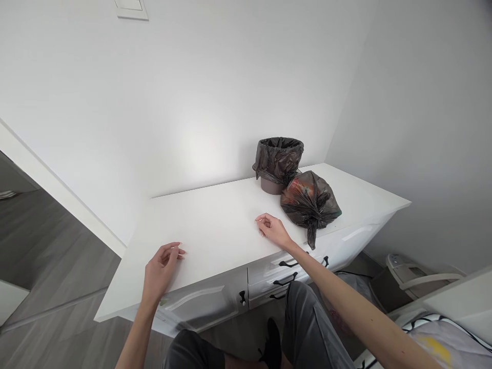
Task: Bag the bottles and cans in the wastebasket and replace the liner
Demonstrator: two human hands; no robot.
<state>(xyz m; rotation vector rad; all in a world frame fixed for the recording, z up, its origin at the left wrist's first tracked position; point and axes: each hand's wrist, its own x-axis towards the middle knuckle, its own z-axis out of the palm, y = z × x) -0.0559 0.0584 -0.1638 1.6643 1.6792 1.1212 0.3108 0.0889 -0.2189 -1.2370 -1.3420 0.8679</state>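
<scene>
Both hands are empty and loosely open: the left hand (161, 267) hovers over the front of the white bench (215, 225), while the right hand (273, 229) rests its fingertips on the top, near the tied bag (309, 201). That knotted bag lies on the bench, touching the small bin (277, 164), which already wears a fresh black liner; judging by this, only the full bag's removal looks left.

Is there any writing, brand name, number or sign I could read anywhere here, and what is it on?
None can be read.
The tied bin bag shows orange and green through the plastic, but no letters.
The grey appliance on the floor has a small panel, too blurred to read.
The wall plate, white desk and lined bin bear no text.
</scene>
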